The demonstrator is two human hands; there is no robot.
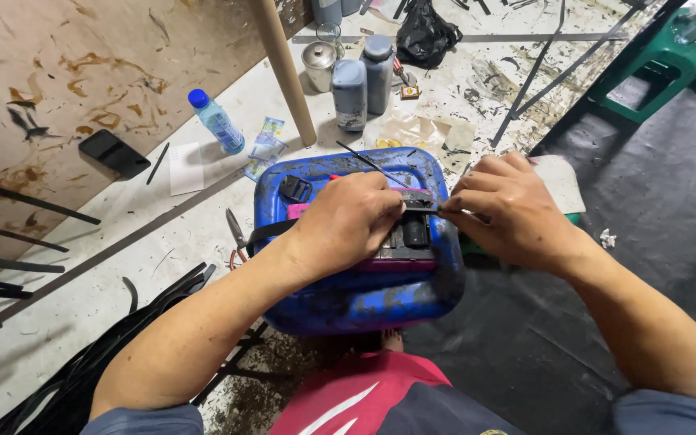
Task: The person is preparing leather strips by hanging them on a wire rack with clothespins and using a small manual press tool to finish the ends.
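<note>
A rough floor-level workshop, stained by glue and cutting work

The pale floor (66, 290) is streaked with dark smears and scattered black strips (18, 234), with a heap of black rubber strips (90, 362) at the lower left. A blue plastic jerrycan (364, 298) lying on its side serves as a bench, pliers (237, 234) lie beside it, grey bottles (350, 93) and a metal tin (318, 64) stand behind, and a stained plywood board (66, 72) lies to the left

wooden pole (285, 72) ahead, bottles (362, 80) behind
</note>
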